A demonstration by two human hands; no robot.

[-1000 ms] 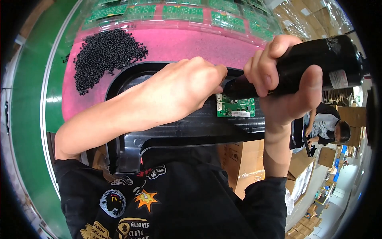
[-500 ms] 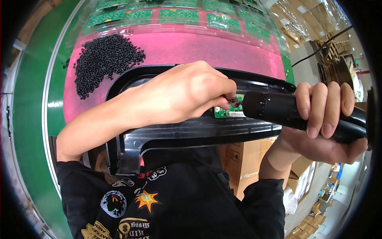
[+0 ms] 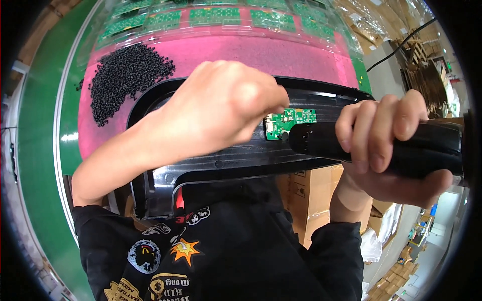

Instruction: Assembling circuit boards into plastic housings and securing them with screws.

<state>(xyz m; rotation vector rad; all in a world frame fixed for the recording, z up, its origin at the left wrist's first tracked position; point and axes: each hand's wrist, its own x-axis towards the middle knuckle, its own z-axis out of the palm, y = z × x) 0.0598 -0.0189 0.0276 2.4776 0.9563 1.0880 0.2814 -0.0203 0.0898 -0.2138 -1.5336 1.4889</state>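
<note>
My right hand (image 3: 384, 135) is wrapped round a black electric screwdriver (image 3: 319, 138), its nose pointing left. The nose end reaches over the near edge of a small green circuit board (image 3: 273, 131), where a dark bit or screw head shows. That board lies inside a long, curved black plastic housing (image 3: 241, 158). Above the housing, just left of the board, hovers my left hand (image 3: 221, 105) with its fingers curled together. Its fingertips are mostly turned away, so whatever they pinch, if anything, is hidden.
A heap of small black screws (image 3: 123, 75) lies on the pink mat (image 3: 211, 52) at the far left. Clear plastic trays with several green boards (image 3: 216, 16) stand along the back. Cardboard boxes (image 3: 316, 195) are below the housing on the right. A black cable (image 3: 399, 47) hangs at upper right.
My left hand has drawn back up and left from the screwdriver's nose, uncovering more of the board. The screwdriver, in my right hand, has shifted left and slightly nearer, onto the board's near edge.
</note>
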